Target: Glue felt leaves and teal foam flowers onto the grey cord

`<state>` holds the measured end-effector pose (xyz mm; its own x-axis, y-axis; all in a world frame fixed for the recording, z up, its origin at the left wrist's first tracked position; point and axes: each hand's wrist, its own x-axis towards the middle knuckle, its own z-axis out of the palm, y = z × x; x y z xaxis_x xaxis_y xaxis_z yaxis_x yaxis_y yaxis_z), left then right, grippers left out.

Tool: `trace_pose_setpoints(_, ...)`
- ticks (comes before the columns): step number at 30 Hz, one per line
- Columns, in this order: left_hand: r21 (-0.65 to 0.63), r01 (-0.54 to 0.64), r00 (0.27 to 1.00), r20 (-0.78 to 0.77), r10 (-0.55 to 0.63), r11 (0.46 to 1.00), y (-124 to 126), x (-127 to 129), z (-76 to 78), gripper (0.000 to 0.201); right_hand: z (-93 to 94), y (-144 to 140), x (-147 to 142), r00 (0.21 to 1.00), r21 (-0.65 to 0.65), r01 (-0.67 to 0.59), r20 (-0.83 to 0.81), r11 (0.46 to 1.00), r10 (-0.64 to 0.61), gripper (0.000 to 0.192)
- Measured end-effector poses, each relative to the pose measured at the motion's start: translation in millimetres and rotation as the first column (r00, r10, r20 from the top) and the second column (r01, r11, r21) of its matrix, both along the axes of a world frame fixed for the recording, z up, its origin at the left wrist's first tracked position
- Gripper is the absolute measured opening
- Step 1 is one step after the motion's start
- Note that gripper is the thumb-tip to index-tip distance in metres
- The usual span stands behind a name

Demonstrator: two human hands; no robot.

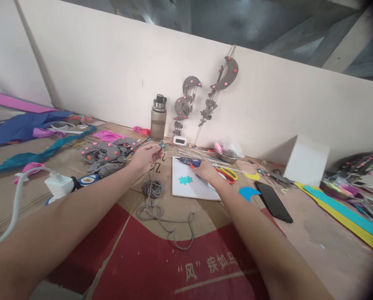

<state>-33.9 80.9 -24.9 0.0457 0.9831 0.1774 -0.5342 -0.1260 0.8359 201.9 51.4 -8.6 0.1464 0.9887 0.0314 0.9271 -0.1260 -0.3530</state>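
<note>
My left hand [147, 159] pinches a grey cord, and a small greenish piece [164, 146] shows at its fingertips. Below this hand lies a coil of the grey cord [152, 188], with loose loops [182, 246] trailing toward me over the cardboard. My right hand [205, 171] is closed on a blue glue gun [189, 161] above a white board [182, 191]. The palm side and most fingers of that hand are hidden. A teal scalloped cutout [185, 180] rests flat on the board, apart from both hands.
A water bottle [158, 118] stands by the wall, near a small digital display [180, 141]. Yellow-handled scissors [229, 174], a blue crescent [249, 193] and a black phone [273, 201] lie right. Pink-dotted grey pieces [102, 153] and a white plug [59, 184] are left.
</note>
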Motion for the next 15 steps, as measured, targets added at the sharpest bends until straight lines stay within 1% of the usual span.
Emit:
trace_pose_setpoints(4,-0.068,-0.017,0.998,-0.058,0.013,0.998,2.0,-1.7,-3.1,0.01,-1.5,4.3,11.2,0.976,0.031,0.008,-0.216,0.999,-0.001,0.02)
trace_pose_setpoints(6,-0.088,-0.057,0.996,-0.073,0.051,0.994,2.2,-1.6,-4.0,0.012,-0.5,5.2,10.6,0.948,0.078,0.015,-0.317,0.997,0.011,0.021)
trace_pose_setpoints(8,-0.101,-0.092,0.994,-0.074,0.085,0.991,2.8,-1.3,-5.0,0.014,1.2,4.3,4.5,0.901,0.168,0.02,-0.43,0.986,0.055,0.023)
trace_pose_setpoints(9,-0.106,-0.1,0.993,-0.074,0.093,0.989,3.4,-1.2,-5.7,0.015,2.3,2.7,-0.4,0.863,0.225,0.016,-0.496,0.974,0.101,0.023)
trace_pose_setpoints(11,-0.108,-0.105,0.992,-0.075,0.097,0.989,5.2,-1.5,-7.5,0.016,4.3,-2.7,-12.1,0.711,0.368,-0.006,-0.652,0.93,0.263,0.025)
trace_pose_setpoints(12,-0.107,-0.11,0.992,-0.078,0.102,0.988,6.3,-1.9,-8.5,0.016,5.3,-6.4,-18.2,0.629,0.42,-0.027,-0.699,0.907,0.342,0.028)
trace_pose_setpoints(13,-0.105,-0.118,0.991,-0.082,0.109,0.987,7.4,-2.3,-9.6,0.016,6.2,-10.3,-23.9,0.558,0.45,-0.05,-0.727,0.892,0.399,0.029)
trace_pose_setpoints(14,-0.107,-0.125,0.989,-0.088,0.116,0.986,8.4,-2.6,-10.6,0.015,7.0,-14.2,-28.9,0.506,0.465,-0.08,-0.743,0.881,0.438,0.029)
trace_pose_setpoints(15,-0.111,-0.131,0.988,-0.095,0.121,0.985,9.2,-2.9,-11.5,0.015,7.6,-17.8,-33.0,0.472,0.474,-0.106,-0.749,0.874,0.464,0.029)
